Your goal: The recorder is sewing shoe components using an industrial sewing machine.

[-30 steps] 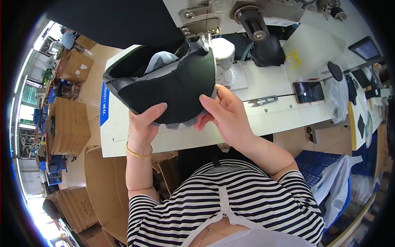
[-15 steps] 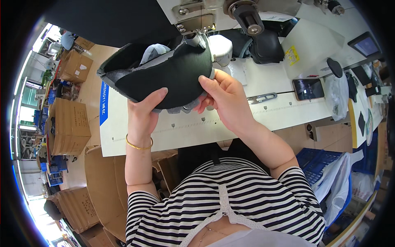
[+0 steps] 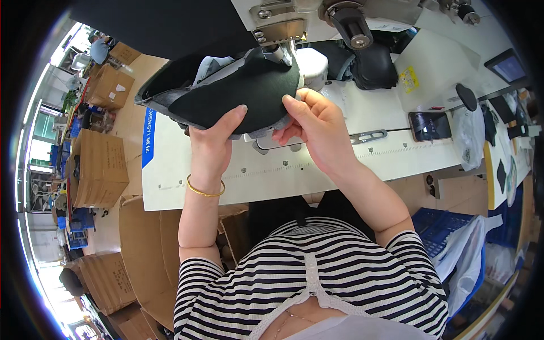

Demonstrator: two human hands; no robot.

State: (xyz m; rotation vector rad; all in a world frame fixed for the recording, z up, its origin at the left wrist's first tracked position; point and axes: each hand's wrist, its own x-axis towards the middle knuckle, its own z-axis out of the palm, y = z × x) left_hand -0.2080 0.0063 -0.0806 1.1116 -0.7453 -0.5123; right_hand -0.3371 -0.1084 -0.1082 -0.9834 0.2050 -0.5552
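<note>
A curved, dark green-black fabric piece (image 3: 238,96) with grey lining, hollow like a bag or shoe upper, is tilted under the sewing machine's presser foot (image 3: 276,54). Its right end lies beneath the foot; the needle tip cannot be made out. My left hand (image 3: 215,133) grips the lower edge, thumb flat on top and fingers hidden underneath. Close to the foot, my right hand (image 3: 317,124) pinches the right edge between thumb and forefinger, the other fingers curled. A pale grey lining part (image 3: 211,68) sticks out of the opening at the upper left.
The white sewing table (image 3: 249,178) has a printed ruler along its front. To the right lie a metal tool (image 3: 368,136), a phone (image 3: 429,126) and a clear plastic bag (image 3: 469,139). Dark pieces (image 3: 374,65) are stacked behind. Cardboard boxes (image 3: 102,168) stand left; a blue crate (image 3: 439,229) is at lower right.
The view has shifted slightly. My left hand has moved right along the fabric piece, and the piece has turned a little, its left end lying lower and flatter. Both hands keep hold.
</note>
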